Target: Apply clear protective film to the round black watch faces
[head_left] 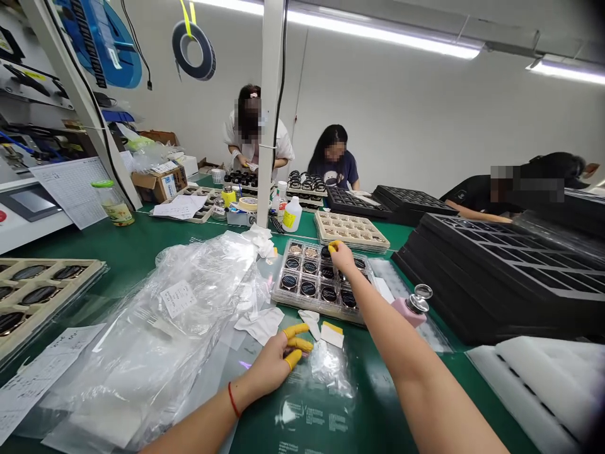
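My right hand [341,255] reaches out over a clear tray [283,291] of round dark parts, yellow-cotted fingertips bent down onto a part near the tray's far side; what they grip is hidden. My left hand [278,358], with yellow finger cots and a red wrist band, rests on the green mat, fingers curled on the edge of a small clear plastic bag [331,369]. White wipes [262,325] and a small white-and-yellow pad [332,334] lie between the hand and the tray.
A heap of clear plastic bags [179,315] lies at left. Stacks of black trays [496,271] fill the right. A pink dispenser bottle [412,308] stands by the tray. A beige tray [350,228] lies beyond. Three people work across the table.
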The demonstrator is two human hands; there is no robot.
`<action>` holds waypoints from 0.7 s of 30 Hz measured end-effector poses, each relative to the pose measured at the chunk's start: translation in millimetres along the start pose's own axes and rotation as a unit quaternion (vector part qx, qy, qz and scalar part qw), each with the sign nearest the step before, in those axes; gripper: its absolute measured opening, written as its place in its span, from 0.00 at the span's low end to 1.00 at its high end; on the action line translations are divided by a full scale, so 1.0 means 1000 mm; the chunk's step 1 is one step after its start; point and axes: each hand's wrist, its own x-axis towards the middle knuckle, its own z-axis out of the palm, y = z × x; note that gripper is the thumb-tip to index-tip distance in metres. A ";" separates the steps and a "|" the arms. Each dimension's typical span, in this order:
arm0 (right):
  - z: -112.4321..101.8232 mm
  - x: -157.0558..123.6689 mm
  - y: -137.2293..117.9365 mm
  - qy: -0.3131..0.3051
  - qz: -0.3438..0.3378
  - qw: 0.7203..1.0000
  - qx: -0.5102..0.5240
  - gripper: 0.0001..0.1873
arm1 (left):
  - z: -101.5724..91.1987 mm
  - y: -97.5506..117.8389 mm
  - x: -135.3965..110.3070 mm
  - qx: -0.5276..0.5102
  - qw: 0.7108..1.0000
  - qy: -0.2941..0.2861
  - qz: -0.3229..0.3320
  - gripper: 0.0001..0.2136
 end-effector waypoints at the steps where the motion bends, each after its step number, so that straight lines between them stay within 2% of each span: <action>1: 0.006 0.004 0.002 -0.004 -0.002 1.000 -0.023 0.14 | 0.001 -0.001 0.001 -0.007 1.000 -0.003 -0.008 0.22; 5: 0.028 0.010 0.001 -0.007 -0.037 0.995 -0.089 0.13 | 0.002 -0.006 0.004 -0.023 1.000 -0.003 -0.013 0.21; 9: 0.043 0.017 -0.010 -0.043 -0.068 0.990 -0.112 0.12 | 0.001 -0.007 0.005 -0.001 1.000 -0.002 0.001 0.21; 12: 0.043 0.018 -0.021 -0.049 -0.073 0.990 -0.110 0.13 | -0.001 -0.005 0.004 0.014 1.000 0.007 0.008 0.20; 14: 0.037 0.008 -0.028 -0.040 -0.089 0.990 -0.098 0.12 | -0.001 -0.004 0.003 0.014 1.000 0.016 0.015 0.18; 17: 0.022 -0.029 -0.041 -0.016 -0.124 0.989 -0.074 0.11 | -0.001 -0.003 0.003 -0.012 0.999 0.026 0.018 0.17; 20: 0.006 -0.095 -0.049 -0.016 -0.173 0.985 -0.020 0.10 | -0.001 0.000 0.003 -0.061 0.997 0.034 0.014 0.22; 21: 0.002 -0.119 -0.050 -0.044 -0.214 0.974 0.055 0.08 | -0.001 0.001 0.002 -0.078 0.996 0.032 0.016 0.24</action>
